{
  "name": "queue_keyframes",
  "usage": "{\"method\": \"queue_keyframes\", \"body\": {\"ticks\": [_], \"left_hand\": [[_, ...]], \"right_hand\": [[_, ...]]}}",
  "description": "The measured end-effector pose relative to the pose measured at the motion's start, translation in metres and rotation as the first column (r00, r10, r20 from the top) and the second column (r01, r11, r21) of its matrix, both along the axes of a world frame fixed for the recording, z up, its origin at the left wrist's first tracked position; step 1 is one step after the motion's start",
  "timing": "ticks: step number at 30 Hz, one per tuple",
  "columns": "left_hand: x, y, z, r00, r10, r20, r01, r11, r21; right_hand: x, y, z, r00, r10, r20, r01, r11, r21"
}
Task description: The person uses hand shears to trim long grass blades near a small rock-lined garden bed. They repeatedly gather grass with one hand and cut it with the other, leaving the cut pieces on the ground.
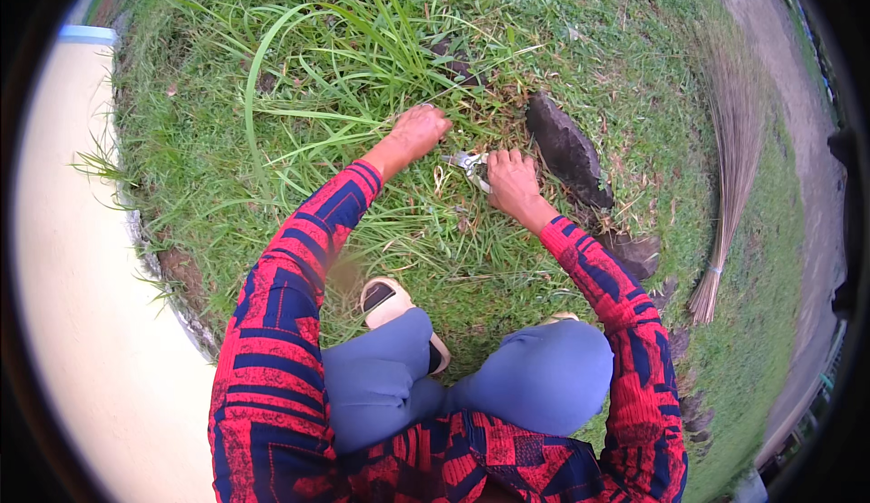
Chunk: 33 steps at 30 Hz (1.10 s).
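My right hand (513, 180) is closed around the handles of metal pruning shears (469, 162), whose short blades point left, just above the grass. To the left and a little farther forward, my left hand (420, 129) is low with curled fingers at the base of a tall grass clump (380, 47). Long green blades run up to and beneath this hand, but its fingertips are hidden, so whether it grips any is unclear. Cut or flattened grass blades (408, 231) lie between my hands and my feet.
Dark rocks (567, 149) form a row along the right of my right hand. Beyond them a stick broom (734, 149) lies on the lawn, near a path (809, 163). A pale wall (75, 231) stands at the left. My sandal (391, 302) is below my left hand.
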State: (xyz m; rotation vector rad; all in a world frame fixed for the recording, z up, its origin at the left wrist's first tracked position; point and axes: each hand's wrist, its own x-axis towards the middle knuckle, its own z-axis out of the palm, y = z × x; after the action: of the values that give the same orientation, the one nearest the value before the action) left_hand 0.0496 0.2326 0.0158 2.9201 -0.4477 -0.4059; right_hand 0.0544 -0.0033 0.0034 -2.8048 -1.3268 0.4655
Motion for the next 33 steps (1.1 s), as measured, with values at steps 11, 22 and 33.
{"method": "queue_keyframes", "body": {"ticks": [11,22,33], "left_hand": [[-0.013,-0.002,0.005,0.993,-0.01,0.115,0.009,1.0,0.005],[-0.003,-0.031,0.008,0.907,-0.311,0.283,0.25,0.94,0.232],[0.01,-0.035,-0.022,0.993,-0.104,0.055,0.1,0.992,0.078]], "right_hand": [[-0.005,0.013,-0.011,0.998,0.066,-0.02,-0.064,0.995,0.072],[-0.026,-0.014,-0.001,0.993,-0.102,0.062,0.107,0.992,-0.073],[-0.046,-0.085,0.014,0.889,-0.419,-0.186,0.439,0.895,0.083]]}}
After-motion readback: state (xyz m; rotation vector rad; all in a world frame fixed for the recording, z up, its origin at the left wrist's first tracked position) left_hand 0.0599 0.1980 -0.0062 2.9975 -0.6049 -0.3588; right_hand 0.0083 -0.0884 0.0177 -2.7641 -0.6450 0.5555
